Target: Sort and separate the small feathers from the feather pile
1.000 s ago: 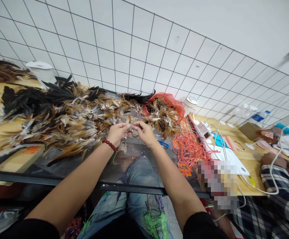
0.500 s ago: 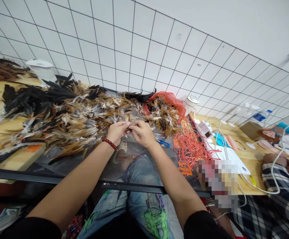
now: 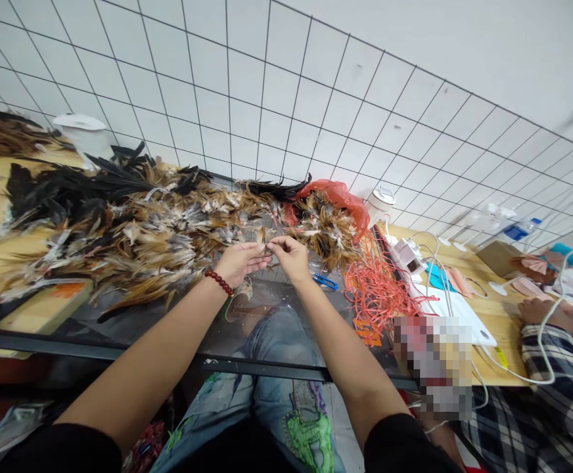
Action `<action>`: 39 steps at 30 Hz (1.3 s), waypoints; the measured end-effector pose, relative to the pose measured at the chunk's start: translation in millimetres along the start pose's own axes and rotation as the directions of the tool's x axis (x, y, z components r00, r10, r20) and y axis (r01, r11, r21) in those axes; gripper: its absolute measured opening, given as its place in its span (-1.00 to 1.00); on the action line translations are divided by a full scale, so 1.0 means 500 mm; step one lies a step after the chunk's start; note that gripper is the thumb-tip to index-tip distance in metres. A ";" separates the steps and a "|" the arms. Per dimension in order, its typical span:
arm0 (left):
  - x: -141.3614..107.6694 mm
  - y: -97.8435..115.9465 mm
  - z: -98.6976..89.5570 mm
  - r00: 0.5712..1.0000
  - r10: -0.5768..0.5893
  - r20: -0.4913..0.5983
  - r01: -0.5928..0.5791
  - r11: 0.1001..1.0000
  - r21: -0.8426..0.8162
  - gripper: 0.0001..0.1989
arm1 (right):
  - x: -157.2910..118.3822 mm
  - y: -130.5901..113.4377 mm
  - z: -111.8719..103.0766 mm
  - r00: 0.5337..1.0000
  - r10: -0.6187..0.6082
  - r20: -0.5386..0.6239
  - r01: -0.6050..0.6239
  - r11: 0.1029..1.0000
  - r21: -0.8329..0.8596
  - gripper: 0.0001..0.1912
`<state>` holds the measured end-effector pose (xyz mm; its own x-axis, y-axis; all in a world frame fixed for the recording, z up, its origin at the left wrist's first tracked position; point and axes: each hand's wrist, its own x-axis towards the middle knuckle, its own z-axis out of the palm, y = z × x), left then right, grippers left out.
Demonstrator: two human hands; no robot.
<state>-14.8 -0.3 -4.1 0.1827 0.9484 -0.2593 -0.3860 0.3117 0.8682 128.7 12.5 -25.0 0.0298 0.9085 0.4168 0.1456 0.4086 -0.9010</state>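
My left hand [image 3: 240,264], with a dark red bead bracelet at its wrist, pinches a small brown feather [image 3: 261,233] between thumb and forefinger. Its other fingers stretch out loosely below. From the other side my right hand [image 3: 292,258] is closed at the feather's base, thumb against forefinger. The fingertips of both hands meet there and hide the lower end. Just beyond the hands spreads a large heap of brown and white feathers [image 3: 161,240]. Black feathers [image 3: 62,200] lie at its left. Blue-handled snips [image 3: 326,282] rest right of my right hand.
Tangled red strings [image 3: 380,289] and a red plastic bag [image 3: 343,197] lie to the right, near a white board [image 3: 464,318] and white cables. A black wire grid [image 3: 247,85] stands behind the table. A co-worker's plaid sleeve [image 3: 552,361] is at the far right.
My hands have shifted slightly right with the feather. The left fingers have opened out below the pinch, and the right hand has turned more upright.
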 end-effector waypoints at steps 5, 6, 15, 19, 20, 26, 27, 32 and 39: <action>0.003 -0.001 -0.001 1.000 -0.010 0.009 0.010 1.000 -0.018 -0.87 | -0.001 0.000 0.000 1.000 -0.026 0.001 0.026 1.000 -0.009 -0.86; 0.004 -0.003 -0.002 1.000 -0.006 0.017 0.007 1.000 -0.018 -0.88 | -0.001 -0.001 0.000 1.000 -0.020 0.005 0.020 1.000 -0.002 -0.86; 0.006 -0.004 -0.005 0.991 0.072 0.109 -0.066 0.996 -0.053 -0.92 | 0.006 -0.005 -0.002 0.978 0.186 0.094 -0.207 0.924 0.322 -0.56; 0.000 0.000 -0.002 0.978 -0.054 0.201 0.060 0.998 -0.024 -0.95 | 0.002 -0.010 -0.011 0.911 0.268 0.313 -0.374 0.857 0.354 -0.63; -0.001 0.001 -0.001 0.973 -0.083 0.213 0.088 0.996 -0.013 -0.96 | 0.001 -0.010 -0.012 0.913 0.271 0.305 -0.372 0.862 0.345 -0.65; -0.006 0.005 -0.002 0.965 -0.133 0.228 0.121 0.991 0.065 -0.93 | 0.004 0.000 -0.013 0.956 0.242 0.167 -0.283 0.912 0.296 -0.73; -0.007 0.005 -0.002 0.962 -0.136 0.235 0.116 0.989 0.096 -0.92 | 0.005 0.002 -0.014 0.957 0.236 0.169 -0.276 0.918 0.284 -0.73; -0.012 0.007 0.000 0.966 -0.135 0.219 0.091 0.975 0.202 -0.91 | 0.006 0.003 -0.013 0.943 0.250 0.218 -0.304 0.916 0.261 -0.70; 0.003 0.005 -0.010 0.994 0.035 0.102 -0.037 0.999 0.015 -0.92 | 0.003 0.015 -0.009 0.976 0.076 0.203 -0.095 0.992 0.088 -0.26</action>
<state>-20.2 2.0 -4.5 0.2600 0.9479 -0.1840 -0.3789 0.2754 0.8835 134.1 16.8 -30.6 -0.1610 0.9357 0.3140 0.0543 0.3261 -0.9438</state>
